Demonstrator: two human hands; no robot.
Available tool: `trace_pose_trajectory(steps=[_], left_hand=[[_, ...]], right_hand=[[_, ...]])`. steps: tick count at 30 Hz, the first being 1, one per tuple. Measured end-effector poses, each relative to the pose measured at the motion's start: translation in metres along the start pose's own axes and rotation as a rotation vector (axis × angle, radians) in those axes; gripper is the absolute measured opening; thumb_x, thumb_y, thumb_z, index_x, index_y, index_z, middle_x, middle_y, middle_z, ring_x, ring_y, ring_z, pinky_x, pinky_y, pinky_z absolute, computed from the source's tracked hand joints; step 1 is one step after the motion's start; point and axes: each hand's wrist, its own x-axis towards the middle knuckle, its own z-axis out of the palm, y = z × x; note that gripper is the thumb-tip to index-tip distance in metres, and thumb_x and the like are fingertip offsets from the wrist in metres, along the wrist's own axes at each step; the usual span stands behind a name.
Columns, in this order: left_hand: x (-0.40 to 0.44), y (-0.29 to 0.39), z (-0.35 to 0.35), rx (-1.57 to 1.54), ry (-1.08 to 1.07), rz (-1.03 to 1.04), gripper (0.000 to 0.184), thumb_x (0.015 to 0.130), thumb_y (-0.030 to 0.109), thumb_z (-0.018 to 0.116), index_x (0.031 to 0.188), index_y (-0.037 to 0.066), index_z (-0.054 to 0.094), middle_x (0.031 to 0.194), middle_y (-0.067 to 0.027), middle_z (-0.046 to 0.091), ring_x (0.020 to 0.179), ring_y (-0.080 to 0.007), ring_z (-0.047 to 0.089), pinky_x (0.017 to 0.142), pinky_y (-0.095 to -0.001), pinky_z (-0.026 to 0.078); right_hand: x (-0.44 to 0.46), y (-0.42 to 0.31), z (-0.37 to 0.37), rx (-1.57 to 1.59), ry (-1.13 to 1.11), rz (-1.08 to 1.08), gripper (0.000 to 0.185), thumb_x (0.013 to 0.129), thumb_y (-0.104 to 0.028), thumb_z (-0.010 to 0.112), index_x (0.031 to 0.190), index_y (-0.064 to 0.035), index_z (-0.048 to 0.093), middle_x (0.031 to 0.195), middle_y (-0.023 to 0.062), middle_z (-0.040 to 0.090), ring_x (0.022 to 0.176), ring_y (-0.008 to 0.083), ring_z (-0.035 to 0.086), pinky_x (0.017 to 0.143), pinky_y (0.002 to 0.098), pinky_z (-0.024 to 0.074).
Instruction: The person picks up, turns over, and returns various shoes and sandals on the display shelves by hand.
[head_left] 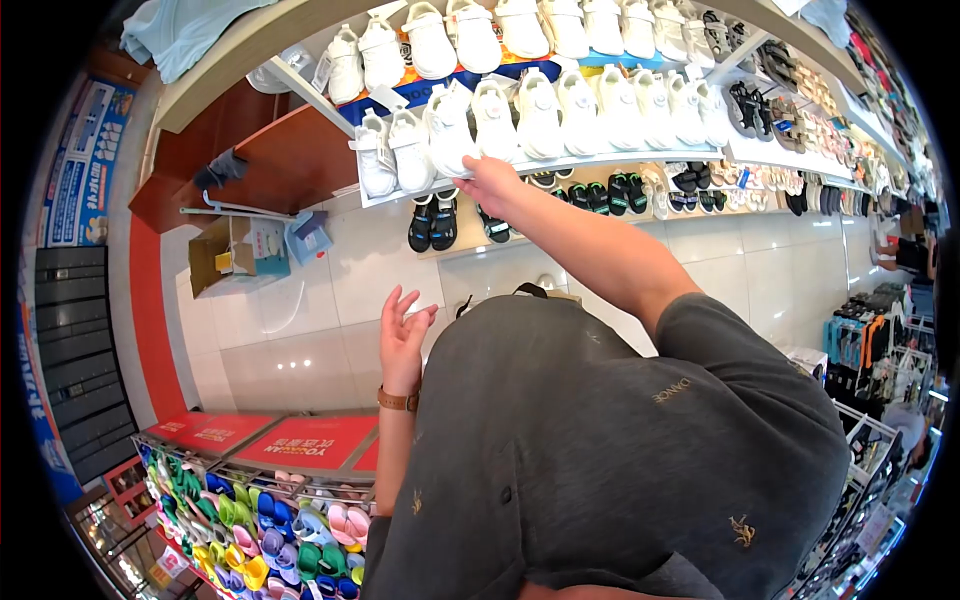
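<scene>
Right hand: the right hand reaches across to the display, fingertips at the near end of a white shoe; whether they grasp it or merely touch it, I cannot tell.
White shoe: third from the left in the lower row, on the shelf, toe toward the person, close to the front edge.
Left hand: the left hand is raised over the floor, palm partly showing, fingers loosely spread and slightly bent, holding nothing; well apart from the shelf.
Wrist: a brown-strapped watch sits on the left wrist.
Lower row: more white shoes stand side by side, tags propped by some at the left; darker sandals follow toward the right.
Upper row: another line of pale shoes stands behind, on a higher level.
Under the shelf: black sandals and other dark pairs rest on a lower board.
Shirt: a dark grey shirt, with small gold motifs, fills much of the lower middle.
Left of the display: a brown panel with a dark cloth over its edge; near it on the floor, an open carton beside a pale blue bin.
Lower left: many-coloured clogs crowd a rack below red signs.
Top left: a light-blue cloth lies over a wooden ledge.
</scene>
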Motion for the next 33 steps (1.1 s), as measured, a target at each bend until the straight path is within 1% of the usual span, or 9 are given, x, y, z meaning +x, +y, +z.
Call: trace_pose_trajectory(steps=[5,8,11,14,18,21,27,30,33], left_hand=[[-0.002,-0.008,-0.003,0.004,-0.026,-0.005,0.062,0.1,0.005,0.059,0.155,0.004,0.03,0.144,-0.0186,0.048,0.118,-0.0267,0.063,0.1,-0.0359,0.052],[-0.004,-0.013,-0.006,-0.014,-0.029,-0.005,0.061,0.101,0.006,0.059,0.154,0.004,0.03,0.143,-0.0187,0.049,0.118,-0.0258,0.063,0.1,-0.0354,0.052],[-0.006,-0.018,-0.009,-0.028,-0.017,-0.022,0.06,0.101,0.006,0.059,0.154,0.004,0.032,0.142,-0.0187,0.051,0.118,-0.0252,0.063,0.1,-0.0352,0.052],[-0.009,-0.022,-0.011,-0.039,-0.03,-0.043,0.058,0.101,0.007,0.059,0.153,0.004,0.033,0.141,-0.0187,0.052,0.118,-0.0249,0.063,0.1,-0.0353,0.052],[-0.005,-0.023,-0.011,-0.056,-0.067,-0.081,0.057,0.101,0.007,0.059,0.152,0.005,0.035,0.14,-0.0184,0.053,0.118,-0.0246,0.063,0.101,-0.0354,0.052],[-0.004,-0.021,-0.009,-0.047,-0.089,-0.095,0.056,0.101,0.008,0.059,0.151,0.005,0.036,0.138,-0.0178,0.054,0.118,-0.0245,0.063,0.101,-0.0352,0.051],[0.006,-0.024,-0.006,-0.015,-0.139,-0.097,0.054,0.101,0.009,0.06,0.15,0.003,0.038,0.135,-0.0166,0.057,0.117,-0.0241,0.063,0.102,-0.0348,0.051],[0.01,-0.018,-0.004,0.008,-0.141,-0.077,0.054,0.101,0.009,0.061,0.149,0.002,0.038,0.135,-0.0161,0.056,0.117,-0.0232,0.062,0.102,-0.0349,0.05],[0.016,-0.003,0.003,0.051,-0.11,0.002,0.054,0.1,0.007,0.061,0.149,0.002,0.039,0.137,-0.0157,0.054,0.118,-0.0222,0.062,0.103,-0.035,0.049]], right_hand=[[0.034,0.009,0.006,0.076,0.124,0.059,0.041,0.099,-0.006,0.062,0.134,0.0054,0.046,0.133,0.0185,0.05,0.117,0.0299,0.057,0.1,0.0385,0.0555],[0.007,0.002,-0.007,0.04,0.086,0.112,0.054,0.1,-0.012,0.063,0.141,0.0081,0.036,0.14,0.0251,0.046,0.123,0.0342,0.054,0.11,0.0396,0.0499],[0.008,0.001,-0.028,0.114,0.151,0.051,0.061,0.1,-0.023,0.066,0.144,0.0069,0.035,0.139,0.0266,0.047,0.124,0.0343,0.054,0.11,0.0395,0.0486],[0.023,-0.014,-0.037,0.153,0.183,0.031,0.062,0.099,-0.03,0.067,0.143,0.0036,0.038,0.137,0.0259,0.049,0.123,0.0341,0.055,0.109,0.039,0.0489],[0.034,-0.024,-0.03,0.131,0.212,0.108,0.049,0.099,-0.035,0.068,0.131,-0.0017,0.052,0.123,0.0147,0.059,0.107,0.0244,0.06,0.085,0.0326,0.0566],[0.03,-0.024,-0.032,0.092,0.224,0.102,0.041,0.1,-0.035,0.067,0.124,-0.0041,0.055,0.114,0.0095,0.062,0.092,0.019,0.06,0.072,0.0309,0.0554],[-0.017,-0.007,-0.054,0.096,0.076,-0.077,0.033,0.101,-0.027,0.064,0.124,-0.0028,0.057,0.117,0.0112,0.064,0.094,0.0208,0.065,0.079,0.0315,0.057],[-0.07,-0.007,-0.062,-0.141,0.004,-0.195,0.04,0.1,-0.025,0.066,0.129,0.0007,0.052,0.121,0.0132,0.064,0.105,0.0231,0.067,0.089,0.0328,0.0583],[-0.099,0.001,-0.081,-0.383,-0.036,-0.362,0.04,0.097,-0.022,0.07,0.126,0.0018,0.054,0.111,0.0101,0.068,0.099,0.0161,0.068,0.084,0.03,0.0568]])
